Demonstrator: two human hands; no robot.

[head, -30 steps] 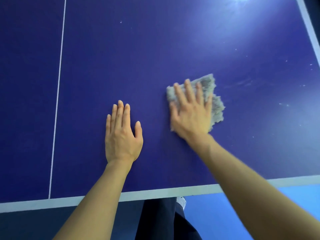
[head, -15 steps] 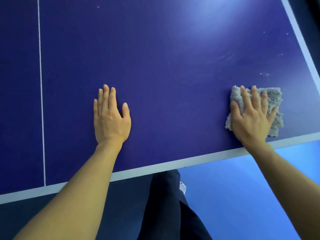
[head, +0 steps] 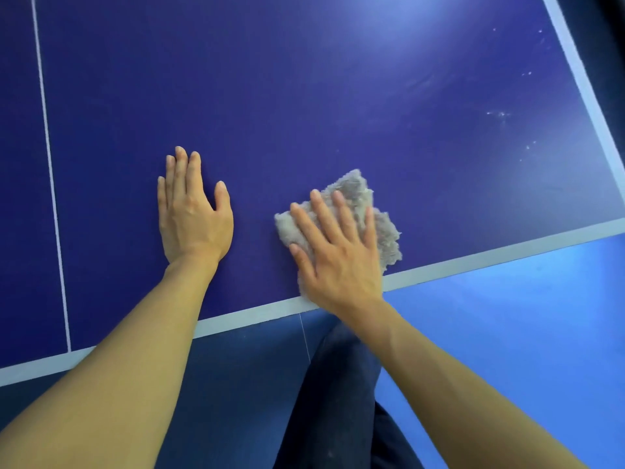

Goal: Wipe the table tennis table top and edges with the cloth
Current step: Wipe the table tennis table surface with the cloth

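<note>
In the head view, the cloth [head: 353, 189] lies flat on the table tennis table [head: 304, 96] at its near edge, its lower corner reaching the white border stripe [head: 473, 262]. The right hand [head: 338, 255] presses it down with straight, spread fingers and does not grip it, while the left hand [head: 192, 214] rests palm down on the bare surface just beside it, its fingers straight and close together. With nothing pinching the cloth, a stroke that runs on toward the person could probably push it over the near edge onto the blue floor [head: 524, 333], and a quick change of direction could let the hand slide off it. The pale specks [head: 497, 114] near the right edge look unwiped and could be missed if the strokes stay short. Compared with half a second ago, the cloth and right hand have swept from near the right near corner back toward the left hand, ending closer to the near edge, while the left hand has stayed planted
</note>
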